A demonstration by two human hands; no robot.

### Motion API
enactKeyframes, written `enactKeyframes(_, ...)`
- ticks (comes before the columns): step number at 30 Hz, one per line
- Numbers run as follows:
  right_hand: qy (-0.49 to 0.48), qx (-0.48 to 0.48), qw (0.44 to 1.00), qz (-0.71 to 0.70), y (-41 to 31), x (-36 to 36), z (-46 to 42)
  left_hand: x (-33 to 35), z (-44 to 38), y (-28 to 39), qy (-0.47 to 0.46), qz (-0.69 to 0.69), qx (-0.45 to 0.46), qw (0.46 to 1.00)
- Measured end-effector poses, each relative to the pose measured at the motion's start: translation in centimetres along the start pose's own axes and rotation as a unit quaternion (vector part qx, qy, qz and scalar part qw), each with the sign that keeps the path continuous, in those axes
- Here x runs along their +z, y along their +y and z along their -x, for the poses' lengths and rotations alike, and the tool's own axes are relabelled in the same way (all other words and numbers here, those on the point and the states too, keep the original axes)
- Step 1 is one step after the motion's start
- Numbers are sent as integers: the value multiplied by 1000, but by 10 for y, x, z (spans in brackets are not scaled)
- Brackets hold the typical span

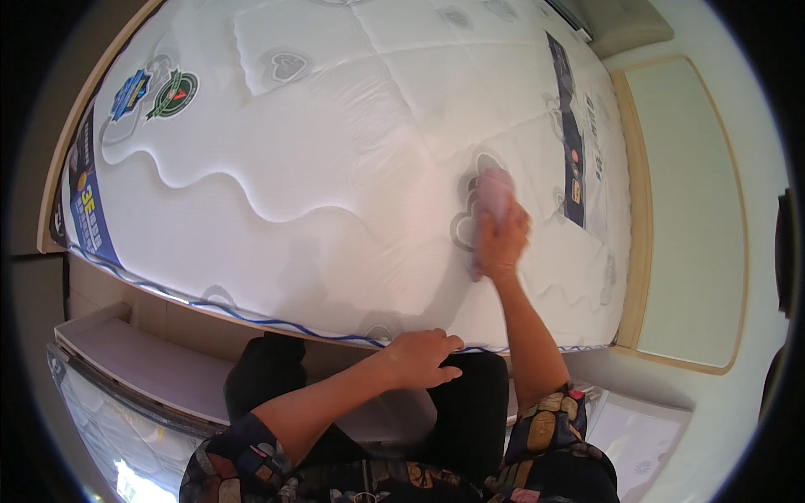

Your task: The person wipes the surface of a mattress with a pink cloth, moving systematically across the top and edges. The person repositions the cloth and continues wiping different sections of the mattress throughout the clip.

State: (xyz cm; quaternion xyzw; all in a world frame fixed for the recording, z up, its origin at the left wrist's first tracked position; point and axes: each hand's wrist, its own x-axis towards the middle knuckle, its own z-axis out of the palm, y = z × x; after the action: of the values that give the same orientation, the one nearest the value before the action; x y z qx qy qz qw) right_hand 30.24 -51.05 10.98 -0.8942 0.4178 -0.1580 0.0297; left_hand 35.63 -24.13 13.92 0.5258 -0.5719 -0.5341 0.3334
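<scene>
A white quilted mattress (302,144) with grey heart patterns and blue edge piping lies before me. My right hand (505,236) holds a pink cloth (495,195) against the mattress top, over a heart pattern at right of centre; hand and cloth are slightly blurred. At the near edge of the mattress rests my left hand (424,358), its fingers apart and nothing seen in it. Plastic film appears to cover the mattress, with printed labels at the left and right.
A wooden headboard with a pale green panel (685,207) stands at the right. Beneath my arms is a pale bed frame or shelf (151,371). Another wrapped mattress (119,421) lies at lower left, and a white cabinet (635,440) at lower right.
</scene>
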Motion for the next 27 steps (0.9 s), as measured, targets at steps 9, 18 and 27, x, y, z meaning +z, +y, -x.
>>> enactKeyframes(9,105,118,986,55,54,-9,80,13,7,9,-78,-12,27,997)
enactKeyframes(18,-127,-254,931,-231,-219,-5,97,52,17,-28,56,-123,145,980)
enactKeyframes(27,-8,-98,993,-60,-107,18,17,16,15,1,-99,-78,-24,992)
